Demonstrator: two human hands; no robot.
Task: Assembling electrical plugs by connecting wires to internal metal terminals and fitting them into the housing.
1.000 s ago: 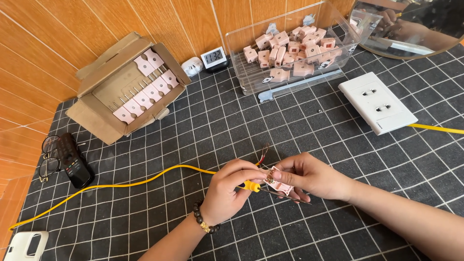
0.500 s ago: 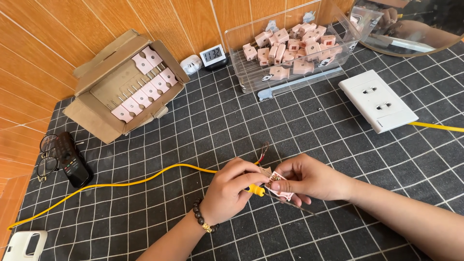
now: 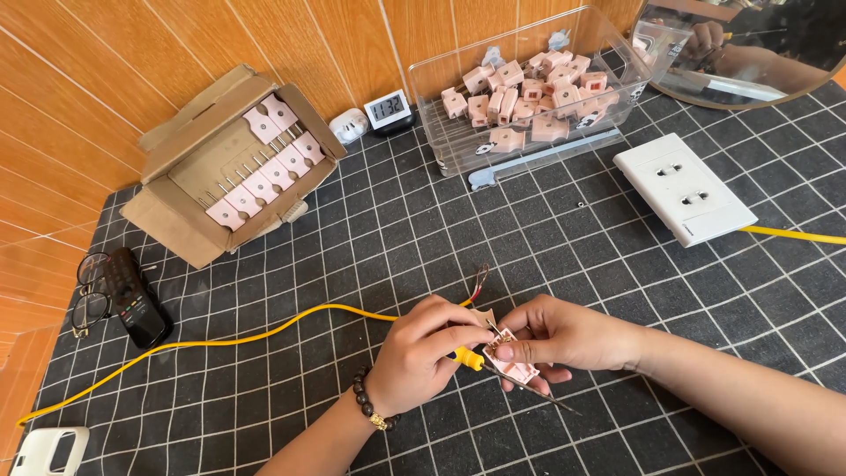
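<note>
Your right hand (image 3: 564,339) pinches the small pink socket part (image 3: 509,363) just above the counter (image 3: 370,247), and your left hand (image 3: 427,353) grips the yellow cable (image 3: 220,342) at its end, fingers closed. Keep the part steady and feed the bare wire tips (image 3: 480,280) straight. Dark gridded mat, wood-panelled wall (image 3: 132,79), clear bin of pink parts (image 3: 529,88) behind.

I saw my left hand (image 3: 421,353) pinching the yellow cable (image 3: 220,342) end while my right hand (image 3: 564,337) held a small pink socket piece (image 3: 509,363) against it, just above the gridded tabletop (image 3: 617,273). A white outlet plate (image 3: 684,188) lay well apart.
</note>
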